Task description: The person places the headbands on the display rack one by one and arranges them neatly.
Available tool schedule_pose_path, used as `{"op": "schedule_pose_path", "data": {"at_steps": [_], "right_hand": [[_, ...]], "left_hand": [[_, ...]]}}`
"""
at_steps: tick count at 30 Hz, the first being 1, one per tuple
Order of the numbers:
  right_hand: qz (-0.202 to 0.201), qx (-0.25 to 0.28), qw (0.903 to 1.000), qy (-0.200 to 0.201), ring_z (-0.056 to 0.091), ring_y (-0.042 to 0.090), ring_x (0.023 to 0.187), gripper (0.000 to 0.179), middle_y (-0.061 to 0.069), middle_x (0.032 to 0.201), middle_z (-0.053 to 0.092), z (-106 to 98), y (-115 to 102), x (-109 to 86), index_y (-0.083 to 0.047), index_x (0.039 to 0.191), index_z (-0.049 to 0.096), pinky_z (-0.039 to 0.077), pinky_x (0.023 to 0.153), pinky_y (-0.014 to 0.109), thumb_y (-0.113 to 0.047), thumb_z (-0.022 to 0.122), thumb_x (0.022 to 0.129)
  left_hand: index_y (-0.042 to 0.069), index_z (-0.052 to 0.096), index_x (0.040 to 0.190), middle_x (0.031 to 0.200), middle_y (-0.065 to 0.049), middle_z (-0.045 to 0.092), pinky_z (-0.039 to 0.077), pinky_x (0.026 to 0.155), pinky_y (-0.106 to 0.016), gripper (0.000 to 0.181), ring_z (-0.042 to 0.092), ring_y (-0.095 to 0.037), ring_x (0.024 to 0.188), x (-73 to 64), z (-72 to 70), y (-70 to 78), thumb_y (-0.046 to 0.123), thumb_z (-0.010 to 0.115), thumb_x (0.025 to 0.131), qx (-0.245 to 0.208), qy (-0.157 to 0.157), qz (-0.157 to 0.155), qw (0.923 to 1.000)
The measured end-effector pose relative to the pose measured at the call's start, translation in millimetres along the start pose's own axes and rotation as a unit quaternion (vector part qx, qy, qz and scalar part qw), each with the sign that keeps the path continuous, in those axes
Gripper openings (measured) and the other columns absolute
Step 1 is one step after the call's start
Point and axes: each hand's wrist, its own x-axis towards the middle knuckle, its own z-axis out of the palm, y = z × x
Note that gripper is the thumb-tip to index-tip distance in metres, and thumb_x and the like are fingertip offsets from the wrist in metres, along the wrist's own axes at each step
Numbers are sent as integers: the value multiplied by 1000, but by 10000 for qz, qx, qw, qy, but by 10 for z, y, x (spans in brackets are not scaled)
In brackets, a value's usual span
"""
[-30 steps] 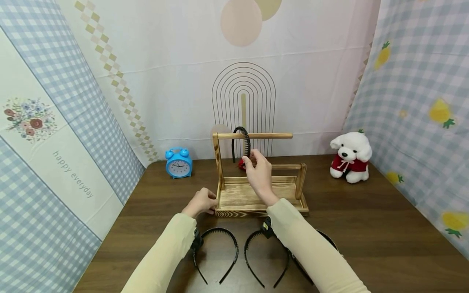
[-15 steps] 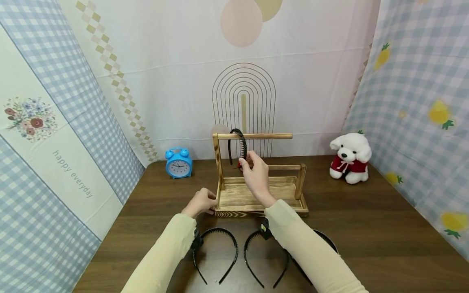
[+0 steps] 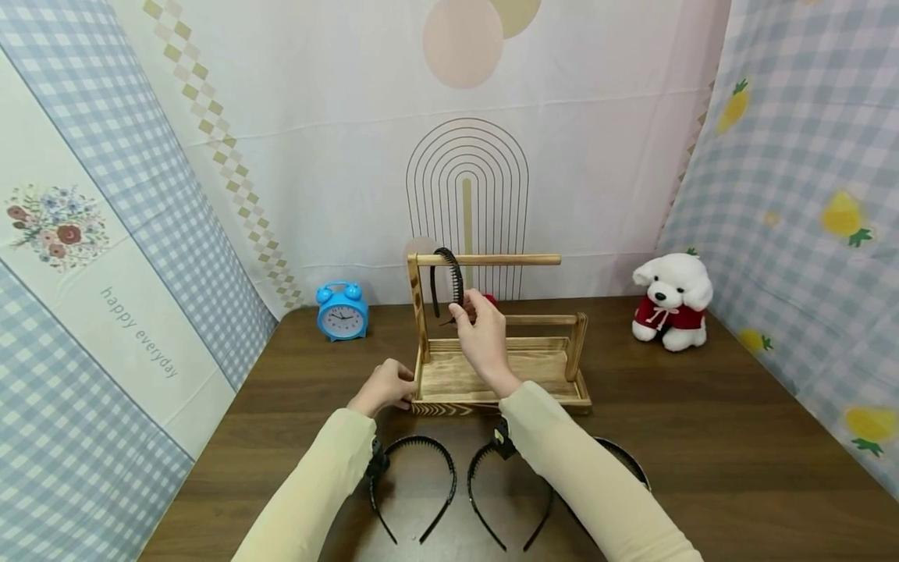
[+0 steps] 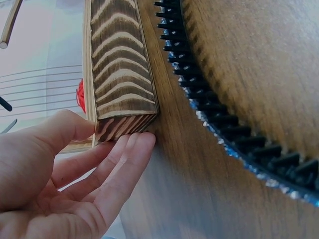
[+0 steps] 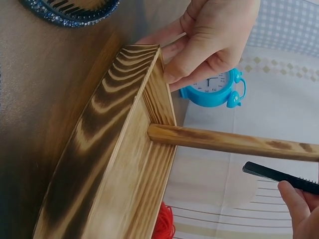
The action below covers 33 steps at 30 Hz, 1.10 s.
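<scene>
A black toothed headband [image 3: 456,275] loops over the upper bar [image 3: 513,260] of a wooden rack, near the left post [image 3: 417,312]. My right hand [image 3: 483,336] pinches one end of it between thumb and fingers; in the right wrist view the tip of the headband [image 5: 269,173] sticks out beside the thumb. At the rack's left front corner, my left hand [image 3: 385,386] grips the tray wall [image 4: 124,127], thumb on the upper edge and fingers against the end. The tray [image 3: 456,375] of the rack stands on the table.
Two black headbands, one left [image 3: 451,468] and one right [image 3: 472,476], lie in front of the rack; another headband [image 3: 632,459] is partly under the right sleeve. A blue alarm clock [image 3: 342,312] stands left, a white plush dog [image 3: 673,300] right. Red yarn [image 5: 164,224] lies behind the rack.
My right hand has slid the hanging headband leftward along the upper bar, closer to the left post. The left hand stays at the tray's corner.
</scene>
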Motion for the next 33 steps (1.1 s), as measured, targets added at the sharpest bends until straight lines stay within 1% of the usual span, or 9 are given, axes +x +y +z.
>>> {"op": "schedule_pose_path", "data": {"at_steps": [5, 9, 12, 16, 19, 21, 24, 29, 33], "right_hand": [[24, 5, 9998, -210, 62, 19, 80, 9, 6, 88, 65, 25, -35, 4, -10, 94, 63, 53, 68, 33, -19, 64, 96], [-39, -66, 9994, -329, 62, 18, 79, 8, 5, 87, 65, 33, -48, 26, -10, 93, 62, 53, 68, 32, -18, 63, 97], [-104, -205, 9988, -422, 59, 17, 76, 10, 5, 86, 65, 31, -62, 59, -10, 94, 60, 50, 67, 31, -19, 61, 98], [-93, -470, 9964, -703, 54, 19, 71, 13, 6, 85, 64, 13, -84, 100, -9, 97, 59, 47, 64, 32, -22, 59, 99], [-11, -623, 9932, -981, 59, 19, 76, 16, 5, 91, 66, -17, -107, 113, -11, 103, 60, 52, 68, 34, -27, 60, 99], [12, -663, 9915, -1118, 65, 19, 86, 21, 5, 98, 69, -41, -120, 117, -12, 108, 62, 55, 75, 37, -30, 62, 97], [40, -561, 9906, -1246, 67, 20, 101, 29, 6, 111, 70, -73, -127, 110, -11, 116, 63, 57, 85, 38, -30, 67, 94], [330, -214, 9903, -1330, 68, 22, 102, 41, 7, 115, 68, -110, -112, 57, -9, 122, 61, 58, 86, 36, -31, 73, 89], [627, 92, 9877, -1427, 66, 24, 106, 46, 11, 118, 67, -142, -119, -14, -8, 124, 59, 56, 92, 37, -32, 74, 88]], "left_hand": [[-15, 60, 120, 100, -25, 66, 62, 66, -36, 31, 67, -21, 70, 2, 0, 5, -1, 61, 92, -2, 5, -55, 10000], [-15, 61, 118, 97, -25, 66, 62, 65, -36, 30, 67, -21, 70, 0, 5, 13, -1, 60, 92, -12, 14, -25, 10000], [-15, 62, 117, 97, -25, 67, 62, 65, -36, 29, 67, -21, 70, -2, 12, 15, -1, 61, 92, 16, 21, -21, 10000], [-15, 61, 119, 103, -26, 66, 62, 65, -35, 30, 68, -21, 71, -4, 17, 8, 0, 61, 93, 35, 23, -61, 10000], [-15, 60, 120, 106, -27, 65, 62, 66, -35, 32, 68, -22, 72, -6, 10, 7, 0, 61, 93, 11, 10, -59, 10000], [-16, 60, 120, 105, -27, 65, 62, 66, -36, 31, 68, -23, 72, -8, 2, 11, 0, 61, 93, 22, -6, -29, 10000], [-16, 60, 119, 102, -26, 65, 62, 66, -36, 30, 67, -22, 71, -8, -10, 17, 1, 61, 93, 41, -10, -6, 10000], [-16, 61, 117, 99, -25, 65, 62, 66, -36, 29, 67, -21, 70, -15, -18, 15, 1, 61, 93, 78, -5, -24, 10000], [-15, 63, 114, 97, -24, 67, 62, 65, -36, 27, 68, -20, 68, -18, -18, 27, 1, 61, 93, 111, 12, -38, 9999]]}}
